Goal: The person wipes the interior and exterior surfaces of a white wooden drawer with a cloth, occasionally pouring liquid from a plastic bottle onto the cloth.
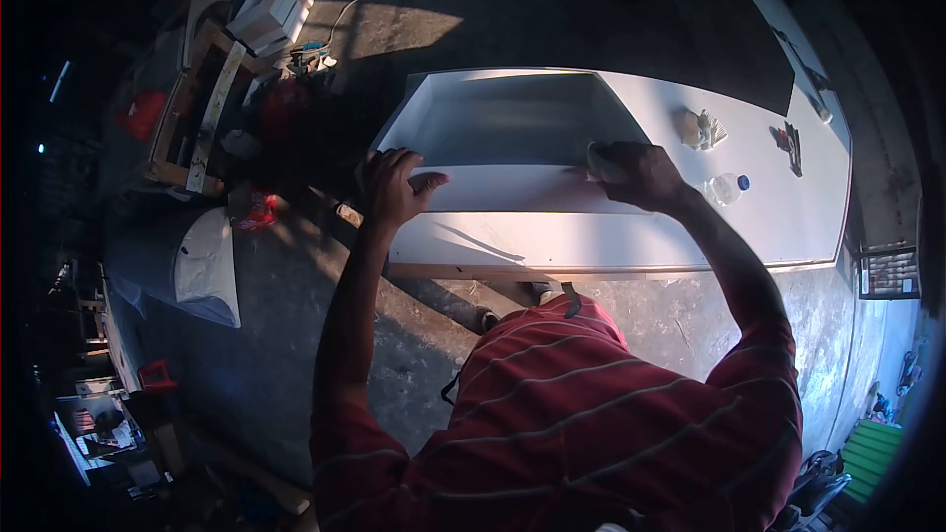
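A white open-topped box (512, 187), shaped like a drawer, rests on a white work surface (473, 241) in front of me. My left hand (397, 187) grips its near left corner, fingers hooked over the side and thumb spread along the front panel. Near the right end of that front panel, my right hand (645, 177) is closed around a crumpled whitish cloth or pad (605, 166). The pad sits right at the panel's upper edge, partly hidden by my fingers.
On the surface to the right lie a crumpled pale wad (704, 129), a clear bottle (726, 189) with a blue cap and a dark hand tool (791, 148). A wooden frame (207, 108) and white boxes (278, 10) stand at the far left. A green crate (875, 458) is at lower right.
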`<state>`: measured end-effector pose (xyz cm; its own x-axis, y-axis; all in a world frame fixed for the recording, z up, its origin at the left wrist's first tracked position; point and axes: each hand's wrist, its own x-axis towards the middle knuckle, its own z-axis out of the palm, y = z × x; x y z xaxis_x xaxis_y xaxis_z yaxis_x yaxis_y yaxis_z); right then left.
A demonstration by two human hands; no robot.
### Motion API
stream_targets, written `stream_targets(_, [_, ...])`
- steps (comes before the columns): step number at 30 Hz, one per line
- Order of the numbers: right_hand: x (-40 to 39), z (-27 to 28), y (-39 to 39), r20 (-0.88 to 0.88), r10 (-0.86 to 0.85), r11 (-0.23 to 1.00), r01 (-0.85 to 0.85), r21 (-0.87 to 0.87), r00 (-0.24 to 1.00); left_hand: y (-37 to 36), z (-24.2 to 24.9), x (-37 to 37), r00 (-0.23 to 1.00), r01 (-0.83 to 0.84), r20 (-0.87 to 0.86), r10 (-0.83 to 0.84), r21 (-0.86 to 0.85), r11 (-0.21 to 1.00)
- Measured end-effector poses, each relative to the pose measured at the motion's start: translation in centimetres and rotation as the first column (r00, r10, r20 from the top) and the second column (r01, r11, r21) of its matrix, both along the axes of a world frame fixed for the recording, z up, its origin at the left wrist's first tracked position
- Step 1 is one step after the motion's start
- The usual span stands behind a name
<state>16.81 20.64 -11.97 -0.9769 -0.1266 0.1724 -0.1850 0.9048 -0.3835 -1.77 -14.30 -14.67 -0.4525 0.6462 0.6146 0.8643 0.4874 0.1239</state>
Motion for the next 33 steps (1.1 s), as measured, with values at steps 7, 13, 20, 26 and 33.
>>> stream_targets(7, [6.1, -10.3, -4.0, -0.159, 0.199, 0.973, -0.176, 0.150, 0.967, -3.7, -10.0, 7.1, 0.976, -0.030, 0.213, 0.041, -0.056, 0.998])
stream_targets(13, [3.7, -12.1, -3.2, 0.415, -0.259, 0.615, 0.480, -0.626, 0.872, -5.6, -19.1, 9.7, 0.951, -0.033, 0.303, 0.058, -0.088, 0.996])
stream_targets(20, [-2.8, -26.6, -6.0, 0.068, -0.556, 0.828, 0.559, -0.037, 0.828, -5.7, -20.4, 11.0, 0.933, -0.043, 0.348, 0.087, -0.133, 0.990])
stream_targets(26, [-12.3, -27.6, -4.4, 0.072, -0.449, 0.865, 0.414, 0.284, 0.891, -5.5, -18.8, 12.3, 0.862, -0.152, 0.464, 0.205, -0.149, 0.977])
stream_targets(33, [-15.8, -26.1, -16.6, 0.203, 0.205, 0.977, -0.214, 0.022, 0.957, -4.9, -18.4, 13.3, 0.742, -0.244, 0.604, 0.293, -0.164, 0.956])
